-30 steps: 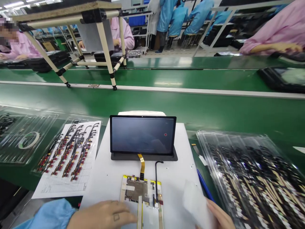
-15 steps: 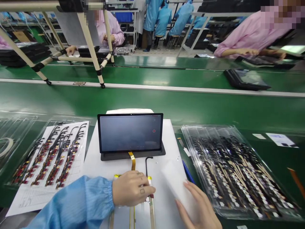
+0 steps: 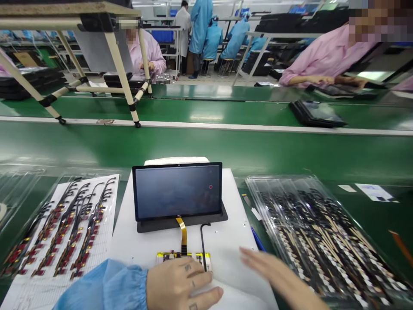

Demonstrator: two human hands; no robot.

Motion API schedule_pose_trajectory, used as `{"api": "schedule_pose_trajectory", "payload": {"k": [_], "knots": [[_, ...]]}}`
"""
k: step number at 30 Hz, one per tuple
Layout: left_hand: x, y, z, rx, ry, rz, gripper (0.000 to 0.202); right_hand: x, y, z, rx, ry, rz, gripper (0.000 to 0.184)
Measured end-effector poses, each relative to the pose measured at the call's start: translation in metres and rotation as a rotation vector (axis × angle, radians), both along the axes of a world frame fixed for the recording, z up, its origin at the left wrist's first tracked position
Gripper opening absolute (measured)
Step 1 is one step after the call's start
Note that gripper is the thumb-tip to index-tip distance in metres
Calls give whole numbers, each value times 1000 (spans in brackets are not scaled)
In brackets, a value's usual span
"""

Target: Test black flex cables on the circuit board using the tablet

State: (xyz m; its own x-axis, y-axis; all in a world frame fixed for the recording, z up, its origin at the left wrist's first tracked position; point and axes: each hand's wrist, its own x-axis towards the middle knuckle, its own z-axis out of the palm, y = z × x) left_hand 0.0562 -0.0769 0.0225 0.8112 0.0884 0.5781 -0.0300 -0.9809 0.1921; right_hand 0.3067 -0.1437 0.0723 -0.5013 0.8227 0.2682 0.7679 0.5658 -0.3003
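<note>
My left hand (image 3: 183, 284), in a blue sleeve, lies over a battery-and-circuit-board assembly (image 3: 161, 257) with yellow edging. Its fingers stretch to the right, hiding most of that assembly. A gold ribbon cable (image 3: 183, 232) runs from the board to a tablet-like screen (image 3: 177, 191) propped upright behind. A thin black cable (image 3: 202, 243) reaches up from near my left fingertips. To the right, my right hand (image 3: 277, 275) is slightly blurred, with fingers extended and nothing seen in them. A whitish sheet (image 3: 240, 297) lies between the hands.
On the left, cables with red boards lie on printed paper (image 3: 106, 215). A clear tray (image 3: 250, 183) full of cables stands to the right. A blue pen-like object (image 3: 258, 240) lies beside the white work board (image 3: 124, 241). Beyond are a pipe-frame rack (image 3: 121, 77) and co-workers.
My right hand has let go of the white sheet, now lower on the board. My left hand has moved down, its fingers now stretched out. The view has tilted slightly up.
</note>
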Motion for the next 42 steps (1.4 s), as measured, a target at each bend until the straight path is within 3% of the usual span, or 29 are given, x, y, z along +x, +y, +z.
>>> {"api": "schedule_pose_trajectory", "payload": {"k": [3, 4, 8, 14, 19, 24, 34, 38, 42], "knots": [[-1, -1, 5, -17, -69, -20, 20, 0, 31, 1, 104, 206, -353, 24], [-1, -2, 5, -43, -91, -24, 21, -5, 41, -3, 182, 253, -390, 17], [-3, -5, 2, -153, -147, -45, 41, -34, 62, -27, 257, 254, -240, 16], [0, -3, 5, -168, -109, -44, 41, -55, 61, -54, 284, 61, -290, 30], [4, -3, 5, -175, -175, 43, 39, -57, 62, -59, 330, 6, -286, 30], [3, -2, -2, -141, -187, 44, 51, -53, 53, -56, 398, 32, -228, 27], [-2, -3, -14, -68, -81, 30, 42, -43, 42, -56, 447, 135, -124, 20], [-3, -6, -27, -66, 12, 36, 29, -36, 33, -68, 369, 131, -72, 22], [-3, -7, -33, -41, 71, 33, 22, -29, 19, -88, 295, 180, -118, 30]]}}
